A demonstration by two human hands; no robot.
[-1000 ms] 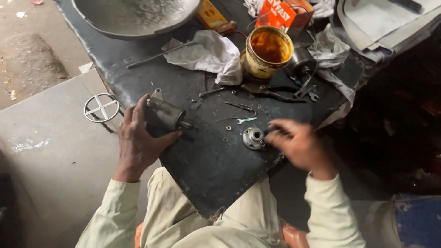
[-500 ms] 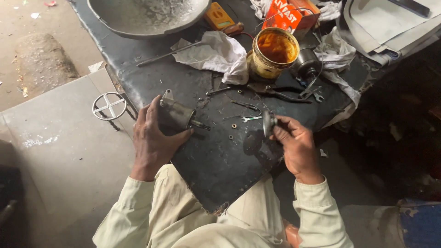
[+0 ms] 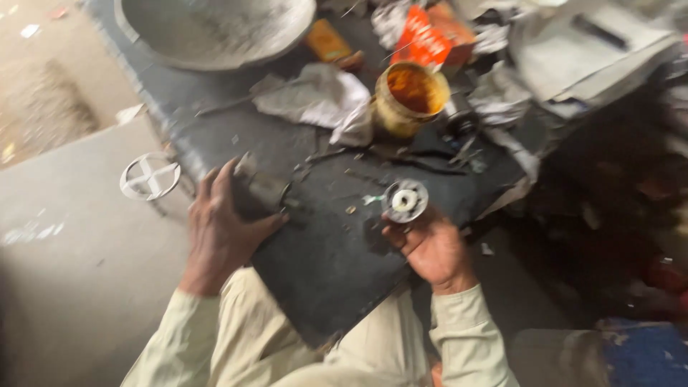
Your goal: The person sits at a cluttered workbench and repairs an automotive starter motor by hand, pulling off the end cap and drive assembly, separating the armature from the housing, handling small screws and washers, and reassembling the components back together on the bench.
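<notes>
Fingers of the right hand (image 3: 428,247) pinched a round metal disc (image 3: 404,201) while the left hand (image 3: 222,229) gripped a grey motor part (image 3: 259,188) on the dark mat (image 3: 322,265).

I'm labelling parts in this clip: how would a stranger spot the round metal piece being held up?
Start at the dark work mat, then its near right edge, where the right hand is raised. The round grey metal disc sits at its fingertips; unlike the yellow tin, it has a pale centre hole.
</notes>
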